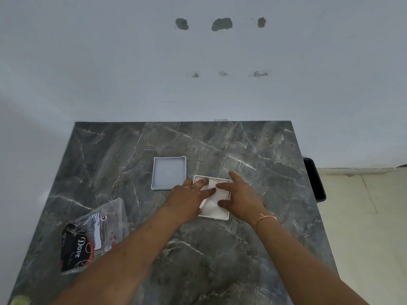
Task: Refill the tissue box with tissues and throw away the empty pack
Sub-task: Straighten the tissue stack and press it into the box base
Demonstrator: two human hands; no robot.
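Now, starting at the lower left of the frame, you have the plastic tissue pack (pixel 94 235) lying flat and crumpled on the dark marbled surface (pixel 242 148), its clear wrapper printed in black and red. It sits well apart from everything else and neither of your hands touches it.

Moving toward the middle, the white lid (pixel 169 173) lies upside down on the surface, its shallow inside facing up. It is just beside the upper left corner of the tissue box (pixel 217 216), and whether the two touch cannot be told.

Next comes your left hand (pixel 189 200), palm down, reaching in from the lower left. Its fingers (pixel 203 183) are spread apart and laid flat on the white tissues (pixel 212 202) that fill the open box, pressing on the left part of the stack without gripping anything.

At the centre of the frame the box itself rests on the surface, open at the top, with the tissues lying inside its white rim.

Right of that, your right hand (pixel 241 195) is also palm down, fingers apart, the thumb and forefinger lying on the right side of the tissues while the rest of the hand covers the box's right edge. A thin pink band (pixel 265 219) circles that wrist.

At the far right edge, a black bin (pixel 313 179) stands on the pale floor beside the surface.
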